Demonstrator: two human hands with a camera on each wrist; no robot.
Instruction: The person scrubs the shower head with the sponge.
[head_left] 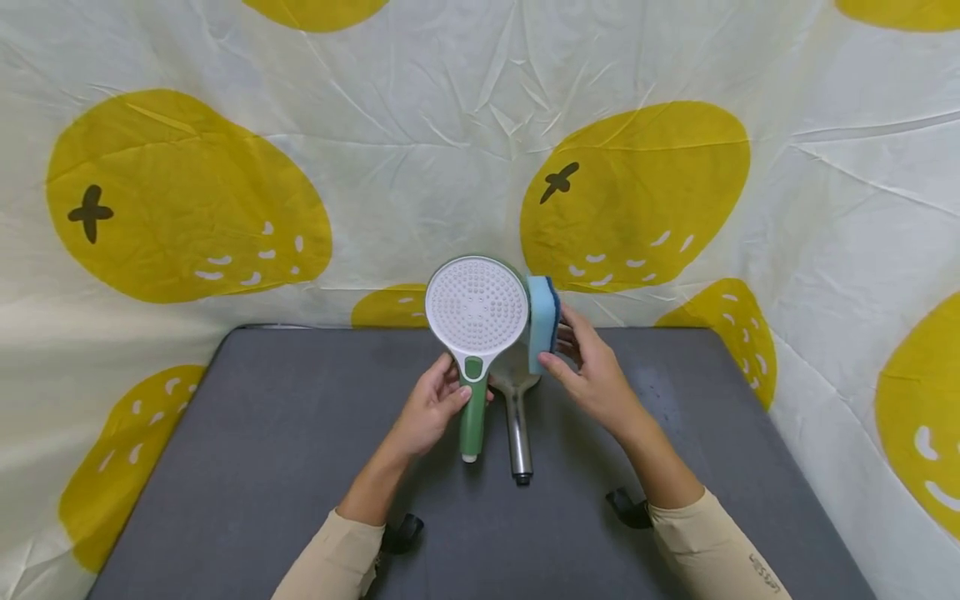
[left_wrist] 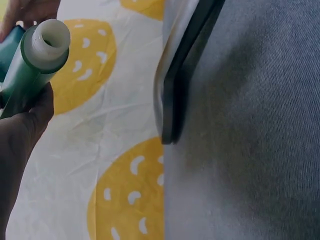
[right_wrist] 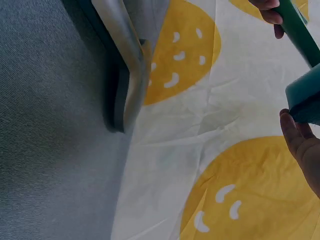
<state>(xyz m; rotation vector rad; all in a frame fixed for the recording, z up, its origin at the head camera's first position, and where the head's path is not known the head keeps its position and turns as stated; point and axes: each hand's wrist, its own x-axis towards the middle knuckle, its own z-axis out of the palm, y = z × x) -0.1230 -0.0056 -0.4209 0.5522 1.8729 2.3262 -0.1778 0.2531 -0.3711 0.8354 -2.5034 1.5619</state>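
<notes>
My left hand point(head_left: 426, 410) grips the green handle of a shower head point(head_left: 477, 307), whose round white nozzle face is turned toward the head camera. A light-blue sponge point(head_left: 543, 325) with a darker blue layer is pinched upright between the thumb and fingers of my right hand point(head_left: 600, 377). Its pale side stands right at the right rim of the white face. In the left wrist view the open white threaded end of the handle point(left_wrist: 32, 75) shows. The right wrist view catches the sponge point(right_wrist: 303, 95) beside the green handle point(right_wrist: 298, 32).
Behind and below the raised one, a second shower head with a shiny metal handle point(head_left: 519, 437) lies on the dark grey table point(head_left: 300, 467); its head is partly hidden. A white cloth with yellow fruit prints point(head_left: 420, 183) hangs behind the table. Dark straps point(head_left: 628, 508) sit at both wrists.
</notes>
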